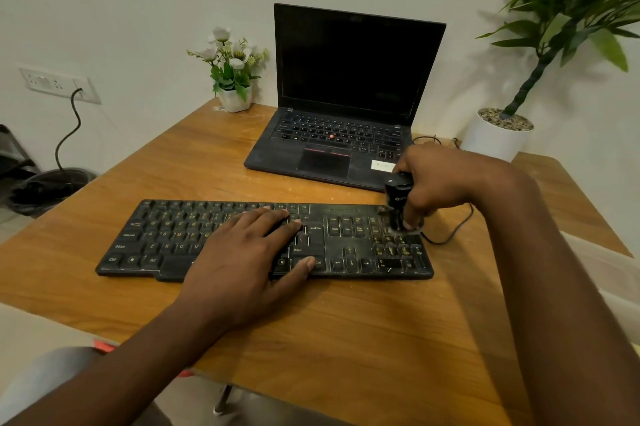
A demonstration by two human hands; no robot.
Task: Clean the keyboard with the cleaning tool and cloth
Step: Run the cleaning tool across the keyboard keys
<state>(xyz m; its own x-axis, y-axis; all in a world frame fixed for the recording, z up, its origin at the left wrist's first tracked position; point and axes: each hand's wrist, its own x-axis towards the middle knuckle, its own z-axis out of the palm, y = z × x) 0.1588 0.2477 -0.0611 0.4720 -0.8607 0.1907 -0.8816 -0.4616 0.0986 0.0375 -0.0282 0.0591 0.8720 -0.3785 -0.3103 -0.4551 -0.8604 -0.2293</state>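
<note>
- Left hand [247, 252] lies flat, fingers straight, on the black keyboard [166, 238].
- Right hand [440, 183] grips an upright black cleaning tool [396, 203] over the number pad.
- Both sit on a wooden counter [311, 328].

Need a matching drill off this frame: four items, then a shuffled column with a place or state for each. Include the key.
Column A
1. left hand
2. right hand
3. laptop
4. flower pot

Column B
a. open, screen dark, behind the keyboard
b. lies flat on the middle keys
c. far edge of the table, left of the laptop
d. grips the cleaning tool at the keyboard's right end

Pairs: 1-b, 2-d, 3-a, 4-c
</note>
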